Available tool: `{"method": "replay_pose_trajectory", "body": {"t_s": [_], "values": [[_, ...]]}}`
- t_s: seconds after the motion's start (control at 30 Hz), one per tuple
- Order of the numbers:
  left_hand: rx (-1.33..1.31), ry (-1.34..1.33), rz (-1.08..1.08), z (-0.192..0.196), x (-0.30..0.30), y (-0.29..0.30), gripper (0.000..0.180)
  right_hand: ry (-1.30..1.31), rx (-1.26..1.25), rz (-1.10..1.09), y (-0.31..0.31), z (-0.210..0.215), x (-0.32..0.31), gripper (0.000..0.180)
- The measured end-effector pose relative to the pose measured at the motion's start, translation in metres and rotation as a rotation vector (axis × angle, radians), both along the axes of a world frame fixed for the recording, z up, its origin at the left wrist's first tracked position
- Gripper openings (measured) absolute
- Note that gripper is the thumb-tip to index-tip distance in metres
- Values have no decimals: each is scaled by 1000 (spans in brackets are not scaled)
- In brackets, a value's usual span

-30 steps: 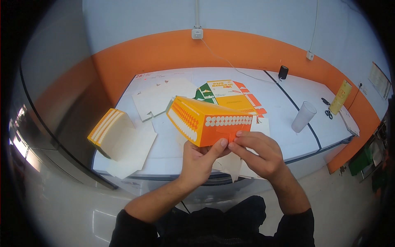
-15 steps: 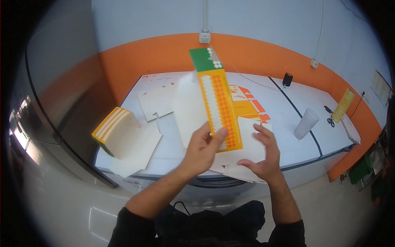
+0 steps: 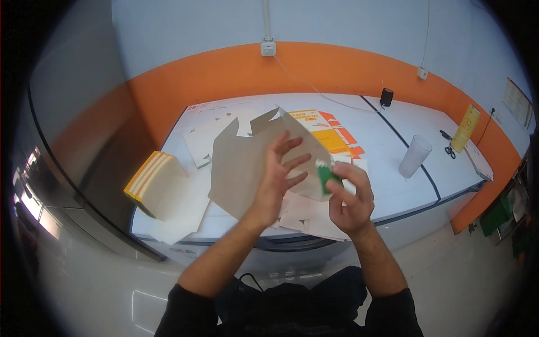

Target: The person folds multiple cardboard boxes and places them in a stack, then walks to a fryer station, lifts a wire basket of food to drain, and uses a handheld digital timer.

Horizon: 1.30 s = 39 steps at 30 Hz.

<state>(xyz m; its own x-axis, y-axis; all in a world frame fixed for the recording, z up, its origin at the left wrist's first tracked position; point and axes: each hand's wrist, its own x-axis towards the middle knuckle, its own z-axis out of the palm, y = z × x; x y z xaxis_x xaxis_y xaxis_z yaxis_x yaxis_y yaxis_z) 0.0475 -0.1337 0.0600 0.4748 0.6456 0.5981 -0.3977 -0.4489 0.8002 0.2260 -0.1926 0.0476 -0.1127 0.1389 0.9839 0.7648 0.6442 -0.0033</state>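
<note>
A large folding carton blank is held up over the table with its plain greyish side showing. At its right edge a small green flap with white shapes is turned toward me. My right hand pinches the blank at this green flap. In front of the plain board, my left hand has its fingers spread, with nothing in its grip. To the left stands a stack of folded yellow, orange and white cartons, with pale board spread beside it.
Flat carton blanks lie under and behind the held one, including an orange and yellow printed blank. To the right are a frosted cylinder, scissors, a yellow package and a small black device.
The carton has turned from its printed yellow face to its plain side and opened out. My left hand has let go and spread its fingers; my right hand has taken hold of the green flap.
</note>
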Motion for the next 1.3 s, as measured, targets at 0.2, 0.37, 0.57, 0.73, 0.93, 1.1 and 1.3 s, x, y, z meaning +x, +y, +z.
{"method": "replay_pose_trajectory", "body": {"t_s": [0.2,0.37,0.57,0.73,0.93,1.1,1.3], "values": [[-549,-157,-6,42,-13,-14,66,-295,88,13,-8,-20,-4,41],[-559,-254,-83,27,-18,-7,62,-117,24,124,-4,-21,-5,34],[-511,-301,-76,12,-4,-14,72,402,34,212,-3,-37,-5,33],[-367,-291,-37,-11,11,-20,82,-97,11,-108,-15,-5,-5,42],[-295,-343,44,-9,11,-22,79,-209,5,-84,-21,0,4,34],[-259,-361,84,-12,13,-27,72,-210,-28,-96,-26,-2,3,37],[-334,-338,33,-15,14,-28,66,-196,-2,-322,-18,-9,-8,41]]}}
